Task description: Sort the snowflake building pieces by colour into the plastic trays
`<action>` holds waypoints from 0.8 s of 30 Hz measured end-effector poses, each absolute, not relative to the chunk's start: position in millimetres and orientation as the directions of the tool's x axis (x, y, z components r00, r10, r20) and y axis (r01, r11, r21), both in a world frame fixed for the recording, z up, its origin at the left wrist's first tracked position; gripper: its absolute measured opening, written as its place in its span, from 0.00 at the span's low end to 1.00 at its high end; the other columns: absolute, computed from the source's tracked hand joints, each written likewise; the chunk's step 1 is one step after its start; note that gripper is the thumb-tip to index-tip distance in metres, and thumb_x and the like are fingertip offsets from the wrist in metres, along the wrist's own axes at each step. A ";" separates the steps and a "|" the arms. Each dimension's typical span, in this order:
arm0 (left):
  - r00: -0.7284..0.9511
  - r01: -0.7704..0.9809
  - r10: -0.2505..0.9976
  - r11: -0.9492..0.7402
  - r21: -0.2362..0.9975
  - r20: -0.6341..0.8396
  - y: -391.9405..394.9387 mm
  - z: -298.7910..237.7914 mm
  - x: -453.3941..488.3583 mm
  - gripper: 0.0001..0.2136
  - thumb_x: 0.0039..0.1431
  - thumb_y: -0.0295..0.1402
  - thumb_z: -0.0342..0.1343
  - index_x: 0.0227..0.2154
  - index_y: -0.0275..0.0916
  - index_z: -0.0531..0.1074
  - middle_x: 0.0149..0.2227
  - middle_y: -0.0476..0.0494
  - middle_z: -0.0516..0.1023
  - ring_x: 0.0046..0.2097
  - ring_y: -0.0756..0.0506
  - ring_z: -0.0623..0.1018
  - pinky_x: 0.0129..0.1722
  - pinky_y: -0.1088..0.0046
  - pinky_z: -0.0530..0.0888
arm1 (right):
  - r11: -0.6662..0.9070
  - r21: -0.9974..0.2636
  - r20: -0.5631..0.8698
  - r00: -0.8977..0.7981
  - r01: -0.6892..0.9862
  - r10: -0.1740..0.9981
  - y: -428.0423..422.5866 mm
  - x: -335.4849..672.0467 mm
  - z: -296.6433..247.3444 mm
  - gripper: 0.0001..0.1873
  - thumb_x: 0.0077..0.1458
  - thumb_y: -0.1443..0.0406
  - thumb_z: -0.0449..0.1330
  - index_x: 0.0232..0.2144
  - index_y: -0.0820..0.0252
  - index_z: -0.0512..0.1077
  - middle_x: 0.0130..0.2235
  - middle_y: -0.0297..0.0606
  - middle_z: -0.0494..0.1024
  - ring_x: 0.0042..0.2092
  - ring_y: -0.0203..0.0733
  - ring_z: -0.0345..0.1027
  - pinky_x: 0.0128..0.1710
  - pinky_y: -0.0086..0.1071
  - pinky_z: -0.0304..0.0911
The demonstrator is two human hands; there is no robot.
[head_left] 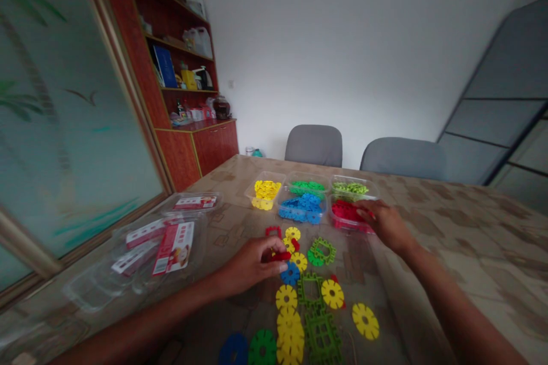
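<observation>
My left hand (261, 256) is closed around a red plastic building piece (280, 256), held just above the table, left of the laid-out pieces. My right hand (383, 221) reaches into the clear box of red pieces (342, 211); its fingertips are pinched down among them, and what they grip cannot be made out. Below and between the hands lie a blue notched disc (290, 274), several yellow notched discs (286, 298), a green disc (315, 258) and green square frames (310, 289). Some discs and frames overlap or join.
Clear boxes hold yellow discs (268, 191), blue discs (302, 208), green pieces (307, 186) and light green pieces (350, 187). Empty clear lids with labels (173, 245) lie at the left. Two grey chairs (314, 144) stand behind the table (449, 228).
</observation>
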State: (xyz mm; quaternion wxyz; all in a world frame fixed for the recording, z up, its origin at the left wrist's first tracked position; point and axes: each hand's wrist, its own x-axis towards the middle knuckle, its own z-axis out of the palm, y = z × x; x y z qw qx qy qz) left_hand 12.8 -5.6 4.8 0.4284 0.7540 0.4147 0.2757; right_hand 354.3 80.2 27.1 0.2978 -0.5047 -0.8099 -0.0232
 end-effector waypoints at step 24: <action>0.490 0.460 0.806 -0.563 0.687 0.332 108.1 59.4 138.1 0.11 0.57 0.29 0.53 0.42 0.32 0.72 0.40 0.40 0.78 0.29 0.50 0.75 0.31 0.75 0.70 | 0.405 -0.393 0.496 -0.181 0.825 0.849 55.2 394.2 65.3 0.12 0.54 0.61 0.51 0.33 0.58 0.74 0.33 0.41 0.82 0.33 0.46 0.76 0.32 0.34 0.68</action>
